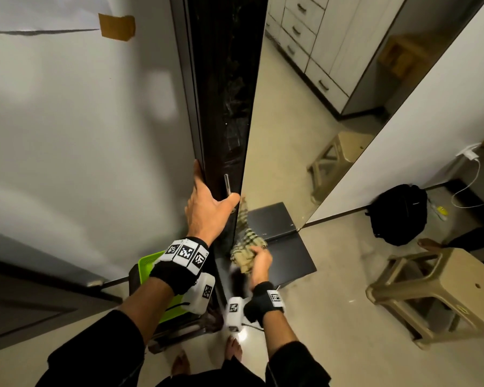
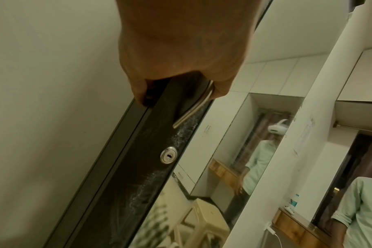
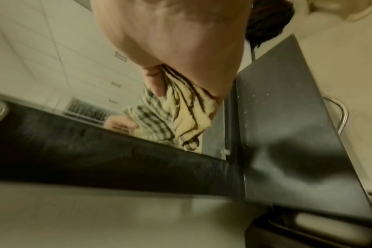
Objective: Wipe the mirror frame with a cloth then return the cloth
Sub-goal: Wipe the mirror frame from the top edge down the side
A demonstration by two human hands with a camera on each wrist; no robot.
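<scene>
Head view: checked cloth (image 1: 245,251) in right hand (image 1: 260,261), no legible writing.

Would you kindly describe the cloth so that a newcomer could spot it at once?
Find the tall mirror with its dark frame. Near the frame's lower end, the right hand grips a bunched cloth. It alone is checked, cream with dark stripes.
</scene>
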